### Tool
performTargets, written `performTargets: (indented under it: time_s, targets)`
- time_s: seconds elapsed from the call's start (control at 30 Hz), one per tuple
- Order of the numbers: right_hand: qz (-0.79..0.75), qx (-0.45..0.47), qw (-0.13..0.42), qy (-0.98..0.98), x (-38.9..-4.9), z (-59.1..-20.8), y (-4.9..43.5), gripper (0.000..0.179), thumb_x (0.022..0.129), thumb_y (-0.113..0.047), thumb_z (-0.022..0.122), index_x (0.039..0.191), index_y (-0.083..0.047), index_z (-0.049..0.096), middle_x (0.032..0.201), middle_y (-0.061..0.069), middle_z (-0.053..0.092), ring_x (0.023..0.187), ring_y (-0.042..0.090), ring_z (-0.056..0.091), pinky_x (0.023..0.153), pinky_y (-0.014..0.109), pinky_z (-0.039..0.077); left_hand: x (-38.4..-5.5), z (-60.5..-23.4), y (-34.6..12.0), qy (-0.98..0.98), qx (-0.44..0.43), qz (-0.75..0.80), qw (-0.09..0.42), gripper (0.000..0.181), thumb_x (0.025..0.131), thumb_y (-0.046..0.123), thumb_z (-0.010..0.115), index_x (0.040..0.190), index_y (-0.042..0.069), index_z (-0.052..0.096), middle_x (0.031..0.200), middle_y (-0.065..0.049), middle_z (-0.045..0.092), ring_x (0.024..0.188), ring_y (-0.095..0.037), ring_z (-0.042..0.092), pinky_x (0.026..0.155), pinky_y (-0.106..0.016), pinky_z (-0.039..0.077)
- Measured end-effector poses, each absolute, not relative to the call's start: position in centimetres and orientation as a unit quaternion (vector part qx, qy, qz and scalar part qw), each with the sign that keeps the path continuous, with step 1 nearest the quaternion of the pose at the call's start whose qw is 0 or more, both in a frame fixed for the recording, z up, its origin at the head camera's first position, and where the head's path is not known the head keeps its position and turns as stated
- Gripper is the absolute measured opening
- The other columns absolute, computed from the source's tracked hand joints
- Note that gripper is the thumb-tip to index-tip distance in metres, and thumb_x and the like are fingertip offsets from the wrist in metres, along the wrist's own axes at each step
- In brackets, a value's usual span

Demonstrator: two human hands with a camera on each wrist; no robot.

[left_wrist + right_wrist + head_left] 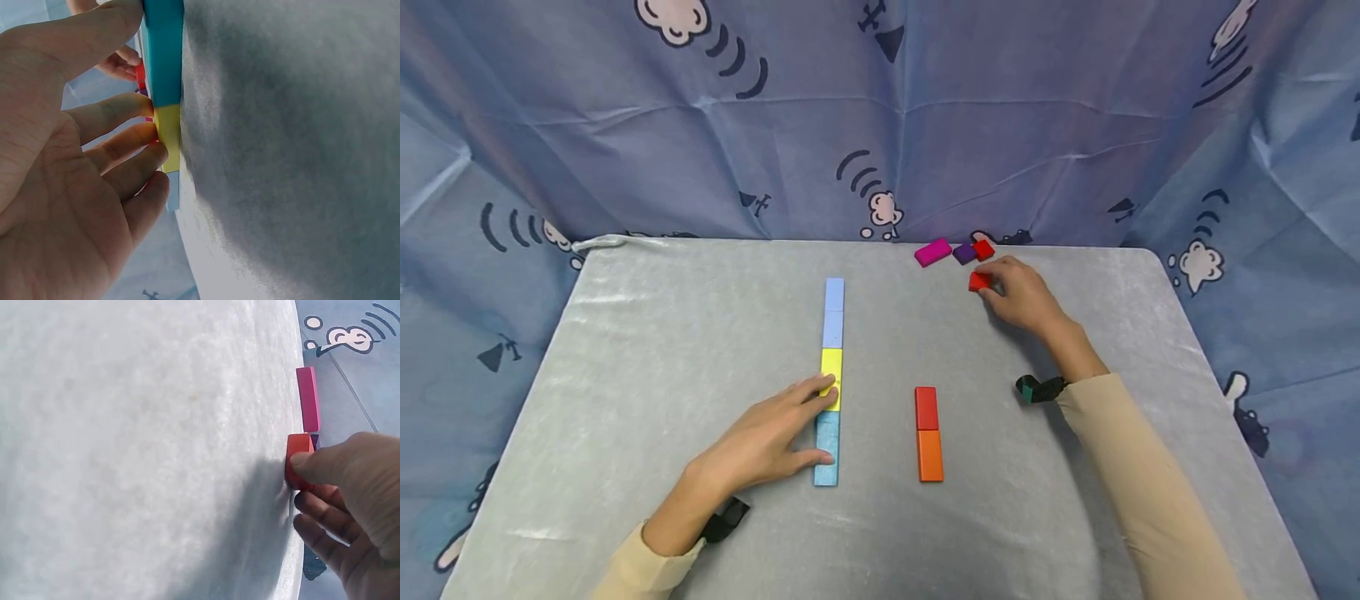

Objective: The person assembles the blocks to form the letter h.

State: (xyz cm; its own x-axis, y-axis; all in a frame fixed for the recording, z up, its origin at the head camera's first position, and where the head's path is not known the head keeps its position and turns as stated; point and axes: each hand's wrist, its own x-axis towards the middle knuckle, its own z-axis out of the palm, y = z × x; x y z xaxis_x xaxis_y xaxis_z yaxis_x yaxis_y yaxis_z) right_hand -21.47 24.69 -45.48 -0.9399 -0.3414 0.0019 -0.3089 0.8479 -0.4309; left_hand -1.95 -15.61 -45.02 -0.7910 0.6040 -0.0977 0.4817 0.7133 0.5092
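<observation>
A red block [299,453] is pinched between the thumb and fingers of my right hand [1021,293], near the back of the table. To the left, several blocks lie end to end in a straight row: two light blue blocks [833,312] at the far end, a yellow stretch [831,361] in the middle and a teal stretch [827,429] nearest me. My left hand [760,437] rests along this row with loosely spread fingers. Its thumb touches the teal part, and its fingertips touch the yellow part. In the left wrist view the fingers [122,115] lean on the top of the row.
A second row, a red block [927,408] joined to an orange block [930,457], lies right of the long row. At the back edge sit a magenta block [933,252], a purple block [965,253] and another red block [983,249]. Patterned blue cloth [805,125] hangs behind the table.
</observation>
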Motion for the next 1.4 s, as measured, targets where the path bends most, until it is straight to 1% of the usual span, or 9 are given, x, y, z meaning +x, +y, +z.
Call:
performTargets:
  time_s: [0.13,0.3,0.53,0.67,0.83,1.1,1.27,1.4]
  targets:
    - [-0.232,-0.179,0.03,0.956,-20.8,-45.7,24.5,0.036,0.099,-0.005,0.069,0.134,0.003,0.069,0.126,0.028,0.067,0.111,0.042,0.063,0.099,0.06,0.052,-1.9,-45.2,-15.8,0.917,0.294,0.233,0.134,0.085,0.09,0.043,0.084,0.158,0.005,0.05,0.169,-0.012,0.042,0.158,-0.033,0.041,0.122,-0.051,0.046]
    - [-0.248,-0.185,0.026,0.951,-19.7,-45.9,24.1,0.034,0.099,-0.007,0.071,0.132,0.001,0.07,0.125,0.025,0.068,0.108,0.038,0.063,0.096,0.058,0.053,-1.9,-45.1,-15.9,0.919,0.287,0.231,0.14,0.086,0.09,0.044,0.084,0.158,0.006,0.049,0.17,-0.011,0.04,0.159,-0.032,0.039,0.123,-0.051,0.045]
    - [-0.286,-0.223,0.02,0.932,-17.5,-45.5,22.9,0.033,0.097,-0.005,0.073,0.13,0.001,0.072,0.122,0.02,0.071,0.112,0.037,0.068,0.101,0.057,0.057,-2.1,-44.9,-15.8,0.919,0.29,0.226,0.139,0.086,0.089,0.044,0.085,0.158,0.005,0.049,0.169,-0.012,0.041,0.157,-0.032,0.041,0.121,-0.051,0.047]
    - [-0.296,-0.248,0.038,0.922,-16.3,-45.3,22.1,0.032,0.097,-0.006,0.074,0.129,-0.003,0.075,0.12,0.016,0.073,0.11,0.033,0.07,0.099,0.054,0.059,-2.2,-44.8,-15.7,0.919,0.288,0.227,0.142,0.086,0.089,0.044,0.085,0.158,0.006,0.049,0.17,-0.011,0.041,0.158,-0.031,0.041,0.122,-0.05,0.047]
    - [-0.299,-0.265,0.062,0.915,-14.9,-45.2,21.1,0.03,0.097,-0.007,0.074,0.127,-0.008,0.078,0.118,0.011,0.073,0.112,0.03,0.07,0.102,0.053,0.059,-2.1,-44.8,-15.6,0.918,0.291,0.227,0.142,0.086,0.089,0.045,0.084,0.158,0.006,0.049,0.17,-0.011,0.041,0.158,-0.03,0.041,0.122,-0.049,0.046]
    - [-0.314,-0.29,0.052,0.903,-12.8,-45.0,20.2,0.026,0.095,-0.009,0.078,0.121,-0.009,0.081,0.115,0.009,0.074,0.108,0.025,0.071,0.098,0.048,0.061,-2.0,-44.8,-15.5,0.919,0.294,0.227,0.135,0.087,0.089,0.044,0.085,0.158,0.005,0.049,0.169,-0.011,0.042,0.157,-0.03,0.043,0.12,-0.049,0.048]
    - [-0.326,-0.295,0.047,0.897,-11.7,-45.1,19.9,0.027,0.095,-0.007,0.079,0.121,-0.011,0.081,0.115,0.005,0.074,0.108,0.022,0.07,0.098,0.046,0.061,-2.0,-44.8,-15.4,0.92,0.291,0.224,0.138,0.087,0.089,0.045,0.084,0.157,0.005,0.05,0.169,-0.012,0.042,0.157,-0.031,0.043,0.12,-0.049,0.049]
    - [-0.333,-0.313,0.054,0.888,-10.6,-44.9,19.4,0.026,0.096,-0.009,0.077,0.122,-0.012,0.08,0.117,0.003,0.074,0.108,0.019,0.071,0.096,0.045,0.062,-2.0,-44.7,-15.4,0.921,0.287,0.222,0.143,0.087,0.089,0.046,0.084,0.158,0.006,0.049,0.17,-0.011,0.041,0.158,-0.03,0.042,0.121,-0.049,0.048]
